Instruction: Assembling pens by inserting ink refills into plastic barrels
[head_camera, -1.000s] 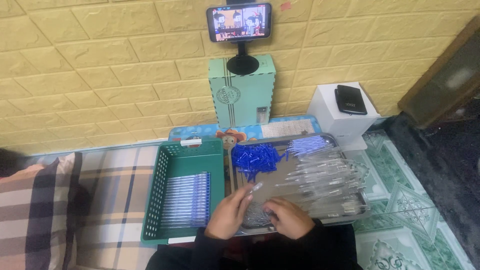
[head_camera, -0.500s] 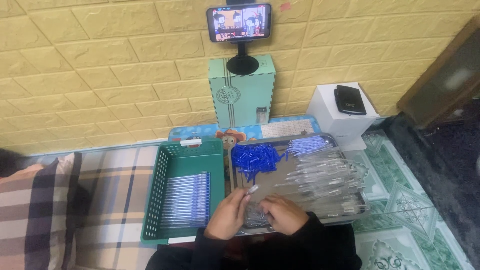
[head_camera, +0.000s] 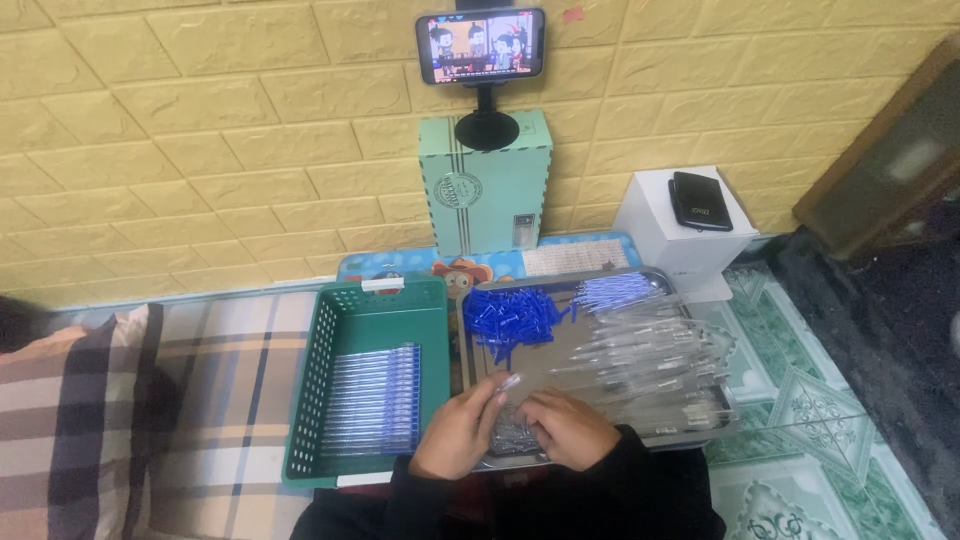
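While in hand (head_camera: 462, 430), tray (head_camera: 700, 425) pens (head_camera: 650, 350).

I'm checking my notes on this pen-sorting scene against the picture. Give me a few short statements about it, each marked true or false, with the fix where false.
1. The green basket holds a neat row of pens. True.
2. The blue caps lie in the green basket. False: they are piled at the far left of the metal tray.
3. Both hands, the left hand and the right hand, work over the near edge of the metal tray. True.
4. The phone on the stand has a dark screen. False: its screen is lit with a picture.
5. The clear tubes lie on the striped cushion. False: they lie in the metal tray.
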